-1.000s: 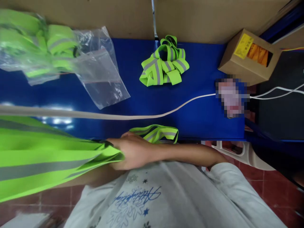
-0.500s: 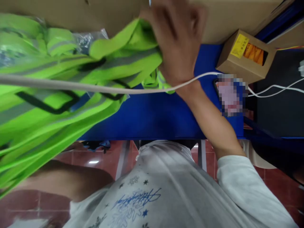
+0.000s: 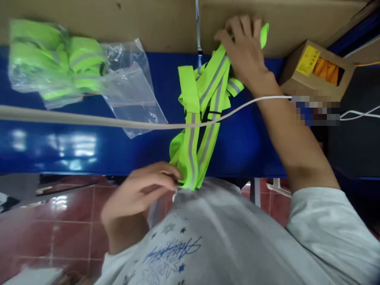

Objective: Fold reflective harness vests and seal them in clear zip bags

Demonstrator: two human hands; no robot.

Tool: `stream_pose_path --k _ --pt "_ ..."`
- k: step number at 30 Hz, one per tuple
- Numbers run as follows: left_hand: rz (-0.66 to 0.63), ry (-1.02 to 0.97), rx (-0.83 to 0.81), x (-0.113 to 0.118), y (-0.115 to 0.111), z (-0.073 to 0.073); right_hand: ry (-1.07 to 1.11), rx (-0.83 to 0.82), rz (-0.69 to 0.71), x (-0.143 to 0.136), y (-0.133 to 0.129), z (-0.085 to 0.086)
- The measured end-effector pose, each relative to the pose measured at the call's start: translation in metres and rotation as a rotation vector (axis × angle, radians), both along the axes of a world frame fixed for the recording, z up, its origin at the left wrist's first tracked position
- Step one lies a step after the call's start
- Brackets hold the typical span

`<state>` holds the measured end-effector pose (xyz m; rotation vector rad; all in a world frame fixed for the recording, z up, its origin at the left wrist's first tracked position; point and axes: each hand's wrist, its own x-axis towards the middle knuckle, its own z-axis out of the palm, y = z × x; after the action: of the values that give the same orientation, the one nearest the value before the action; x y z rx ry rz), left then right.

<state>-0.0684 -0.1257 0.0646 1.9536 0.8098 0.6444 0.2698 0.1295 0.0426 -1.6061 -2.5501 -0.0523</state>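
A neon-green reflective strap vest [image 3: 194, 148] with grey stripes and black buckles lies bunched lengthwise on the blue table, its lower end hanging at the front edge. My left hand [image 3: 151, 184] pinches that lower end between thumb and fingers, close to my shirt. At the far side, my right hand [image 3: 245, 51] is curled over the vest's upper end, with a bit of green showing past its fingers; its palm side is hidden. A white cable [image 3: 142, 126] passes across the view in front of the straps and the right forearm.
Bagged green vests [image 3: 40, 59] lie at the back left beside clear plastic bags [image 3: 130, 91]. Cardboard [image 3: 160, 25] lines the back. An open carton [image 3: 320, 73] with orange contents stands at the right, near a partly blurred phone. The blue table [image 3: 124, 154] has a straight front edge.
The vest was stretched out across the left side; now it is gathered in the middle. My left hand has come in to the table edge, and my right hand has moved slightly right.
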Motion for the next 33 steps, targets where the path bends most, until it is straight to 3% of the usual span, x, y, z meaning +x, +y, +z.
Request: stream_pose_path --k 5,9,11,15,18,21,25,28,33 --pt "-0.091 0.018 -0.043 0.037 -0.009 -0.012 0.055 -0.115 -0.013 0.016 -0.024 0.012" --pt "-0.092 0.048 -0.010 0.045 -0.020 -0.019 0.108 -0.050 0.016 0.017 -0.069 0.019" --pt "-0.064 0.086 0.041 0.043 -0.026 -0.022 0.128 0.071 -0.003 0.013 -0.101 0.010" --pt "-0.018 0.131 0.147 0.047 -0.034 -0.027 0.279 0.185 -0.079 0.003 -0.175 -0.022" --pt "-0.044 0.141 0.243 0.058 -0.036 -0.028 0.441 0.022 0.001 -0.002 -0.234 -0.037" --pt "-0.056 0.205 0.339 0.070 -0.035 -0.032 0.666 -0.198 0.070 -0.006 -0.284 -0.040" --pt "-0.034 0.219 0.375 0.083 -0.035 -0.045 0.793 -0.242 0.193 -0.018 -0.320 -0.048" --pt "0.086 0.148 0.428 0.087 -0.041 -0.057 0.797 -0.145 0.170 -0.029 -0.327 -0.061" --pt "0.587 0.212 0.494 0.076 -0.068 -0.072 0.796 -0.125 0.129 -0.036 -0.326 -0.068"
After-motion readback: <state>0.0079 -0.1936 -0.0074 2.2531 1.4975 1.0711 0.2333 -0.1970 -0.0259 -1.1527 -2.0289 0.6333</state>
